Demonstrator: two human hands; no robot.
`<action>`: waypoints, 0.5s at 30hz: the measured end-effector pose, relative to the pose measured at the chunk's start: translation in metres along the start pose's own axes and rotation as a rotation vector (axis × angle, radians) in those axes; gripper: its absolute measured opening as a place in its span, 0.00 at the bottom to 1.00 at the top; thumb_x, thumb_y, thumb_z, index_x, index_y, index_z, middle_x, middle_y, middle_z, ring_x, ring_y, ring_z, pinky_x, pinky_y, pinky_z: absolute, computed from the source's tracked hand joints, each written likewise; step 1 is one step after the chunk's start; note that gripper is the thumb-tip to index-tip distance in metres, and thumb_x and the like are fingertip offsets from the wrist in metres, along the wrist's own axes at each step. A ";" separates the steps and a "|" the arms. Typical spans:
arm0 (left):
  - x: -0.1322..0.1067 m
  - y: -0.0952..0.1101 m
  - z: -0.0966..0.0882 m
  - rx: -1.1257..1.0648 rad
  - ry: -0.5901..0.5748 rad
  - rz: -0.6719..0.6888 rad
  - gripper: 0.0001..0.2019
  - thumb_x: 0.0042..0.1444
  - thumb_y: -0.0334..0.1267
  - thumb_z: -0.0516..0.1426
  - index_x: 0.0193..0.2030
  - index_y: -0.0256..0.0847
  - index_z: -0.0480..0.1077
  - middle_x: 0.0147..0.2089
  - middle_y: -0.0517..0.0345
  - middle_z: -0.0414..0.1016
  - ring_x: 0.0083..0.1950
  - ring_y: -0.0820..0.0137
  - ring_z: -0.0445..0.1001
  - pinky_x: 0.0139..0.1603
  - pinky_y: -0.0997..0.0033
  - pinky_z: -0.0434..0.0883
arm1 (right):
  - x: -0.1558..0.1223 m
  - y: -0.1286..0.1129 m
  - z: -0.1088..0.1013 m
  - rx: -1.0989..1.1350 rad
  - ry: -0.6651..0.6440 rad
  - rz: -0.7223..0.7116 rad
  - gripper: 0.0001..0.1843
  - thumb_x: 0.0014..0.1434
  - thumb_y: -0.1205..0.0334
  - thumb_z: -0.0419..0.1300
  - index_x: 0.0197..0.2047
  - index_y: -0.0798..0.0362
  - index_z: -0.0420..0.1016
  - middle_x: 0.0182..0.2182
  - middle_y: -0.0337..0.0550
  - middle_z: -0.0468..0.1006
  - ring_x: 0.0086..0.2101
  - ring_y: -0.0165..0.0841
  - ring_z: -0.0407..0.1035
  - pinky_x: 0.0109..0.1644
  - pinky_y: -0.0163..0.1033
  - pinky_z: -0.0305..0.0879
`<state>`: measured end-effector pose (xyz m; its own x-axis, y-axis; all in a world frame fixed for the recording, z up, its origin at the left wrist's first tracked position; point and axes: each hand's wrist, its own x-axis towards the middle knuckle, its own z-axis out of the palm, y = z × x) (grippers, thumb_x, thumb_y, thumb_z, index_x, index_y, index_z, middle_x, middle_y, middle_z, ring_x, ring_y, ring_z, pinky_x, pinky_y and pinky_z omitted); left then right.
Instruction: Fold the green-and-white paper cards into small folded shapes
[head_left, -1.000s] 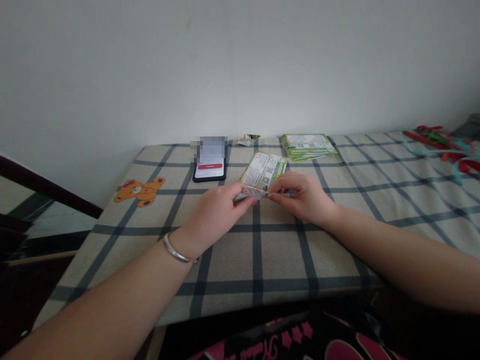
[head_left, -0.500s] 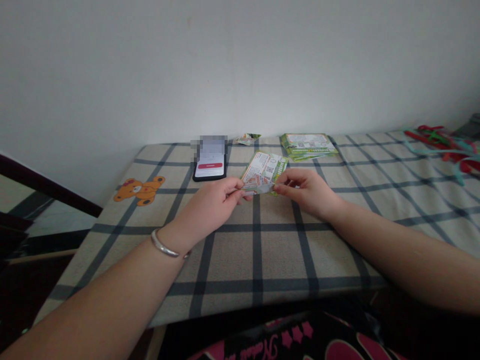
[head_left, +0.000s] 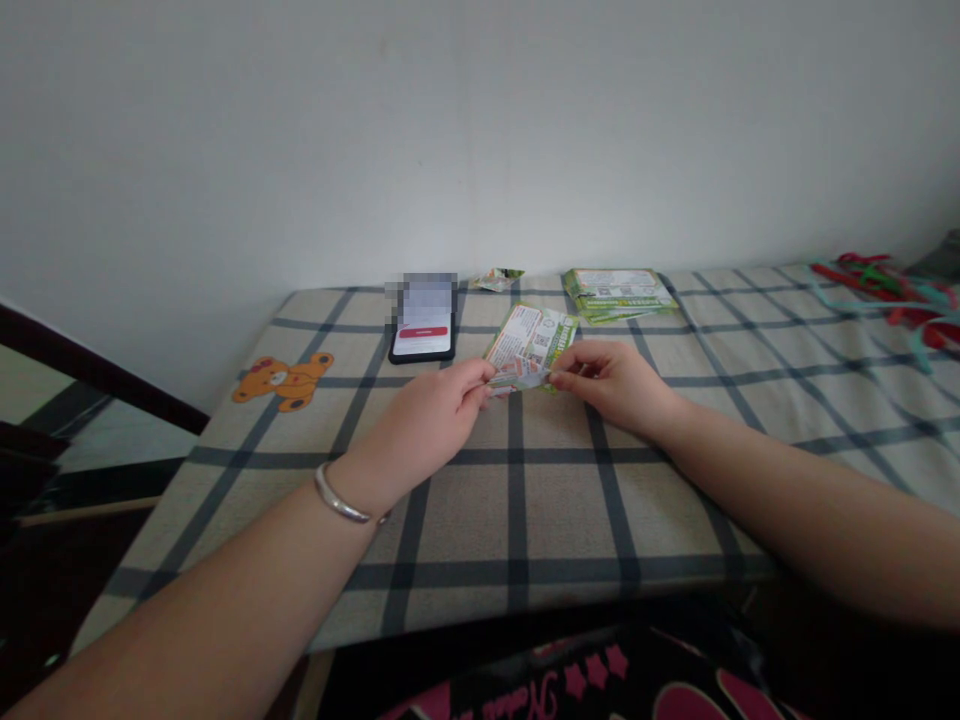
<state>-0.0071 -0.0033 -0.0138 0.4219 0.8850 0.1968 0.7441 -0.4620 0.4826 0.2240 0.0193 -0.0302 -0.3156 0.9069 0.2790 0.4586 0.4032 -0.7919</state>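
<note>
A green and white printed paper sheet point(head_left: 534, 335) lies before me, its near edge folded up into a flap. My left hand point(head_left: 442, 405) pinches the left end of that fold, a silver bangle on its wrist. At the fold's right end, my right hand point(head_left: 611, 380) has thumb and forefinger closed on the paper. Text and square codes show on the printed face. Behind my right hand sits a stack of similar green and white sheets point(head_left: 622, 290). A small folded paper piece point(head_left: 499, 279) rests against the wall side.
A phone point(head_left: 424, 325) with a lit screen lies left of the paper. A bear sticker or print point(head_left: 283, 381) is on the checked tablecloth point(head_left: 465, 520). Red, green and light blue ribbon-like strips point(head_left: 874, 285) lie at far right. The wall point(head_left: 480, 130) borders the table's back.
Both hands keep their hold on the folded edge. The left hand's fingers have shifted slightly along it. The whole view has moved a little.
</note>
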 end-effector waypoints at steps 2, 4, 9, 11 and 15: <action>-0.001 0.001 0.001 0.024 0.038 0.046 0.08 0.61 0.32 0.51 0.42 0.41 0.71 0.37 0.58 0.76 0.36 0.69 0.73 0.34 0.70 0.65 | 0.000 -0.001 0.000 -0.023 0.010 -0.033 0.08 0.55 0.59 0.62 0.27 0.54 0.76 0.24 0.38 0.74 0.24 0.27 0.62 0.28 0.35 0.55; -0.001 0.002 0.002 0.037 0.046 0.091 0.07 0.60 0.32 0.53 0.40 0.40 0.72 0.38 0.56 0.75 0.37 0.69 0.72 0.35 0.70 0.66 | -0.001 -0.003 0.000 -0.053 0.008 -0.086 0.08 0.55 0.60 0.62 0.28 0.54 0.76 0.24 0.38 0.74 0.25 0.27 0.62 0.28 0.35 0.55; -0.004 0.006 0.007 0.078 0.067 0.208 0.08 0.61 0.41 0.56 0.37 0.41 0.74 0.36 0.56 0.77 0.40 0.66 0.74 0.41 0.67 0.67 | -0.006 -0.012 0.002 -0.207 -0.093 -0.312 0.06 0.58 0.64 0.60 0.31 0.53 0.78 0.26 0.39 0.76 0.28 0.28 0.64 0.32 0.34 0.58; -0.005 0.006 0.007 0.096 0.075 0.243 0.09 0.62 0.41 0.56 0.37 0.42 0.75 0.36 0.57 0.78 0.39 0.67 0.75 0.41 0.66 0.67 | -0.007 -0.014 0.003 -0.248 -0.111 -0.371 0.06 0.59 0.64 0.60 0.33 0.52 0.78 0.27 0.40 0.77 0.30 0.29 0.66 0.34 0.35 0.59; -0.005 0.005 0.006 0.146 0.099 0.245 0.09 0.63 0.40 0.55 0.38 0.42 0.76 0.36 0.57 0.80 0.39 0.65 0.76 0.41 0.65 0.68 | -0.008 -0.015 0.005 -0.252 -0.052 -0.321 0.05 0.57 0.61 0.63 0.32 0.52 0.79 0.26 0.39 0.77 0.28 0.28 0.65 0.32 0.34 0.59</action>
<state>-0.0020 -0.0101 -0.0169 0.5513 0.7439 0.3778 0.6956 -0.6598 0.2841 0.2159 0.0053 -0.0233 -0.5146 0.7255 0.4570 0.5174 0.6877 -0.5093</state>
